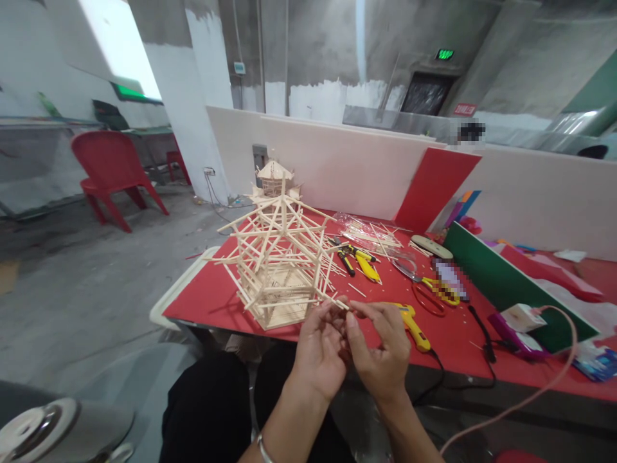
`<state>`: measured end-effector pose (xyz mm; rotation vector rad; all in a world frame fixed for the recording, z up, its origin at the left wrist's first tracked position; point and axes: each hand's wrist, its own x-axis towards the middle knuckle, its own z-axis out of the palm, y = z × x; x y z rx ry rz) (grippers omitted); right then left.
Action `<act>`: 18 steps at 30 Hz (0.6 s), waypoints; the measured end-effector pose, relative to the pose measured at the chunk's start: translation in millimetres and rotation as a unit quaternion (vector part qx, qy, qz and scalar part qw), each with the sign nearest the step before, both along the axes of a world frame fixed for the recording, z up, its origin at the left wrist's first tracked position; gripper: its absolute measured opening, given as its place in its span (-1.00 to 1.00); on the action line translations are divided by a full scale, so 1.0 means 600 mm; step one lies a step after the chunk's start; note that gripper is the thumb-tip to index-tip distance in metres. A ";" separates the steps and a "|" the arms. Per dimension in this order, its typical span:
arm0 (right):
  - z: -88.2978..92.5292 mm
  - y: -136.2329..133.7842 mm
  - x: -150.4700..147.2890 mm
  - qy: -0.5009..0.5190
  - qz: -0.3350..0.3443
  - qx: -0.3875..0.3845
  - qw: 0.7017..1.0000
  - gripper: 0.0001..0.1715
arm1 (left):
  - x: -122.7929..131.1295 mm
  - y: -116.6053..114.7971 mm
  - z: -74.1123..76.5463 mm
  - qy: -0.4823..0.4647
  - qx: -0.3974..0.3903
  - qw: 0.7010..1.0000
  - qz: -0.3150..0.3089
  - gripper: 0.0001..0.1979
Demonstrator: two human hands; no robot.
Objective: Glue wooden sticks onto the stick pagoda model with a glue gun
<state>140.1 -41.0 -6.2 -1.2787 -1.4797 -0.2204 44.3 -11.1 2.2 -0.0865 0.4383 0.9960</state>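
A tiered tower model (277,257) built of thin wooden sticks stands on the red table (207,299) near its left end. My left hand (319,350) and my right hand (380,350) meet just in front of the model's lower right corner, fingertips pinched together. A thin wooden stick (337,302) pokes out from between my fingers toward the model. A bracelet sits on my left wrist. What else the pinched fingers hold is hidden.
A yellow glue gun (413,325) with a black cord lies right of my hands. Yellow-handled pliers (362,260), scissors (431,286) and a bag of loose sticks (369,233) lie behind. A green board (501,283) leans at right. A red chair (112,168) stands far left.
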 end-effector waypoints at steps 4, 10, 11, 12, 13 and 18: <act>0.001 0.004 -0.002 -0.006 -0.016 -0.004 1.000 -0.79 | 0.004 0.003 0.005 0.002 -0.019 1.000 0.003 -0.91; 0.004 0.009 -0.005 -0.001 -0.020 0.017 1.000 -0.84 | 0.000 0.004 -0.001 -0.007 -0.011 1.000 -0.004 -0.93; 0.005 0.009 -0.006 0.003 -0.019 0.019 1.000 -0.82 | 0.000 0.005 -0.002 -0.011 -0.008 1.000 -0.011 -0.92; 0.006 0.008 -0.006 0.006 -0.016 0.019 1.000 -0.82 | -0.001 0.005 -0.004 -0.015 -0.007 1.000 -0.017 -0.91; 0.006 0.007 -0.006 0.010 -0.015 0.018 1.000 -0.81 | -0.001 0.006 -0.005 -0.018 -0.008 1.000 -0.020 -0.89; 0.002 0.004 -0.004 0.019 -0.015 -0.006 1.000 -0.88 | 0.001 0.009 -0.001 -0.027 -0.021 0.999 -0.008 -0.90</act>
